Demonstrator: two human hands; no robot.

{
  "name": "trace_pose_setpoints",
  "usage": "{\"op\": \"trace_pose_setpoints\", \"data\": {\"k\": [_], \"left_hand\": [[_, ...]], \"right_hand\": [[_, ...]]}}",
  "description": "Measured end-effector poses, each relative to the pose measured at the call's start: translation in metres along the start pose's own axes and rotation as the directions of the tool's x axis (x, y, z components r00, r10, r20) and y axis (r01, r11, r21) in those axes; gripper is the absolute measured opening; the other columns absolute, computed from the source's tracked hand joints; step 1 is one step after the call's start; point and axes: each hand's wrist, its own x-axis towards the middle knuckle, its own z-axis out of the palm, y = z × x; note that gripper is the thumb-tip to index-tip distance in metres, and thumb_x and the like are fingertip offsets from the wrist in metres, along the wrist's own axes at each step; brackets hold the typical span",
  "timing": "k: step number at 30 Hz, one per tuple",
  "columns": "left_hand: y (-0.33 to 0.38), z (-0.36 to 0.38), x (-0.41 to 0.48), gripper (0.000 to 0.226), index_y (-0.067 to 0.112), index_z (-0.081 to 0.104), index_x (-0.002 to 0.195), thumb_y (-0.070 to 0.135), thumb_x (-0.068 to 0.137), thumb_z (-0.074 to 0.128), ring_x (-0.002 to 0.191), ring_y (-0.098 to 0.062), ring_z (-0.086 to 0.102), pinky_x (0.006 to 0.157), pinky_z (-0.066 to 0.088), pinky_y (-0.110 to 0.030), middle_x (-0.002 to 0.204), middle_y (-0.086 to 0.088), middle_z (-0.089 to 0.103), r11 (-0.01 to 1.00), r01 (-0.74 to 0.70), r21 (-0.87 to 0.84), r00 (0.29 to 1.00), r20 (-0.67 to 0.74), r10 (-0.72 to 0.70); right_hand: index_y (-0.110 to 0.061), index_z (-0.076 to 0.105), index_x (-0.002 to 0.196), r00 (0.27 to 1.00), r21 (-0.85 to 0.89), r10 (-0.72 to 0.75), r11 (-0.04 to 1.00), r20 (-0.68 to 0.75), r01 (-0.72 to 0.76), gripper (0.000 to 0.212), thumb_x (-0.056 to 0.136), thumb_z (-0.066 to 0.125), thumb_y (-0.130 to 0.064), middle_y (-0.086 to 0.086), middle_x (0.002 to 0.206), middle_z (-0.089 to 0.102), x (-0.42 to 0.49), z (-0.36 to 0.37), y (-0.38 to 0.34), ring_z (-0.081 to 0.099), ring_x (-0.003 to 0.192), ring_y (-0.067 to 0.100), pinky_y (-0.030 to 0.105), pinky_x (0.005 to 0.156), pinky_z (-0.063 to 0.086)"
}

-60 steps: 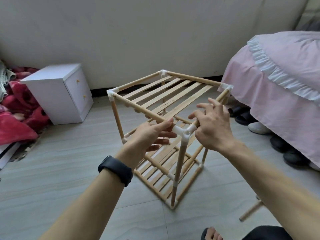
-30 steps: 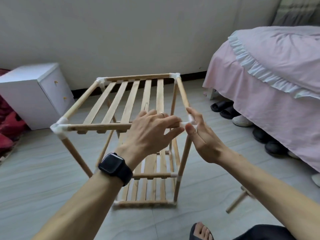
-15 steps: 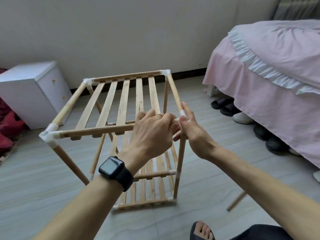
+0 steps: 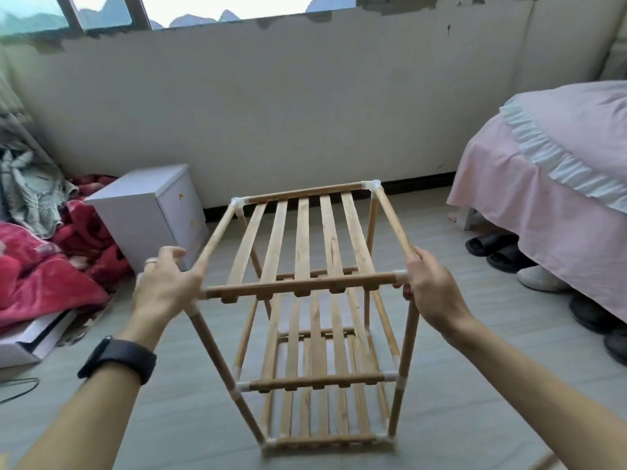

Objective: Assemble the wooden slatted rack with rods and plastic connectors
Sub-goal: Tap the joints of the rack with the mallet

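The rack [image 4: 305,285] is standing on the floor [image 4: 475,368]; left hand [image 4: 163,286] at nine o'clock, right hand [image 4: 431,293] at three, are curling fingers [image 4: 414,254] round its top rods [image 4: 393,222]. Uneven twisting risks popping connectors [image 4: 375,185].

left hand [image 4: 163,288] moved to rack's [image 4: 305,239] near-left corner, right hand [image 4: 431,290] shifted to near-right corner

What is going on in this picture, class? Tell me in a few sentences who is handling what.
A person holds a wooden rack that stands on the floor. The left hand and right hand each grip a near top corner. Its three slatted tiers are joined by rods and white connectors.
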Motion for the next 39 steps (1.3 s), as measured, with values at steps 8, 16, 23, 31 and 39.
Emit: {"op": "trace_pose_setpoints", "data": {"k": [8, 16, 23, 31, 39], "left_hand": [[0.007, 0.028, -0.037, 0.029, -0.006, 0.063, 0.115, 0.014, 0.097, 0.05, 0.038, -0.01, 0.037, 0.059, 0.046, -0.031, 0.064, -0.009, 0.047, 0.657, 0.286, -0.697, 0.942, 0.329, -0.061], [0.017, 0.035, -0.035, 0.021, -0.003, 0.06, 0.104, 0.011, 0.092, 0.051, 0.046, -0.012, 0.039, 0.052, 0.041, -0.028, 0.087, -0.014, 0.07, 0.665, 0.325, -0.672, 0.945, 0.252, -0.207], [0.016, 0.034, -0.047, 0.02, 0.0, 0.062, 0.109, 0.011, 0.098, 0.048, 0.053, -0.014, 0.043, 0.063, 0.047, -0.033, 0.076, -0.009, 0.051, 0.715, 0.261, -0.649, 0.953, 0.29, -0.085], [0.01, -0.013, -0.072, 0.034, 0.007, 0.064, 0.116, 0.036, 0.101, 0.055, 0.095, -0.028, 0.075, 0.096, 0.055, -0.047, 0.102, -0.011, 0.077, 0.868, 0.234, -0.437, 0.724, 0.674, 0.145], [0.03, -0.019, -0.063, 0.064, 0.019, 0.075, 0.087, 0.068, 0.099, 0.036, 0.071, -0.009, 0.075, 0.07, 0.053, -0.029, 0.08, 0.006, 0.078, 0.987, -0.157, 0.039, 0.773, 0.626, 0.098]], "right_hand": [[-0.004, 0.062, 0.089, 0.988, 0.196, 0.155, 0.969, 0.0, -0.152, 0.026, 0.1, 0.053, -0.026, 0.005, 0.071, 0.049, 0.022, -0.008, -0.004, 0.045, 0.067, 0.019, 0.032, 0.063, 0.042], [-0.008, 0.055, 0.081, 0.986, 0.066, 0.135, 0.989, -0.095, -0.129, 0.015, 0.09, 0.054, -0.02, 0.004, 0.063, 0.041, 0.02, 0.01, -0.009, 0.038, 0.06, 0.016, 0.032, 0.058, 0.037], [-0.005, 0.06, 0.08, 0.981, 0.039, 0.155, 0.988, -0.113, -0.152, 0.021, 0.087, 0.055, -0.024, 0.006, 0.064, 0.046, 0.017, -0.003, -0.011, 0.043, 0.062, 0.019, 0.035, 0.059, 0.04], [-0.013, 0.068, 0.11, 0.958, -0.4, 0.057, 0.9, -0.28, -0.171, 0.027, 0.095, 0.056, -0.032, 0.012, 0.108, 0.066, 0.031, -0.021, -0.016, 0.061, 0.103, 0.033, 0.046, 0.088, 0.051], [-0.031, 0.062, 0.126, 0.88, -0.692, -0.433, 0.575, 0.196, 0.437, 0.074, 0.089, 0.024, -0.081, 0.0, 0.144, 0.048, -0.059, 0.067, -0.069, 0.03, 0.142, 0.022, 0.053, 0.109, 0.025]]}}
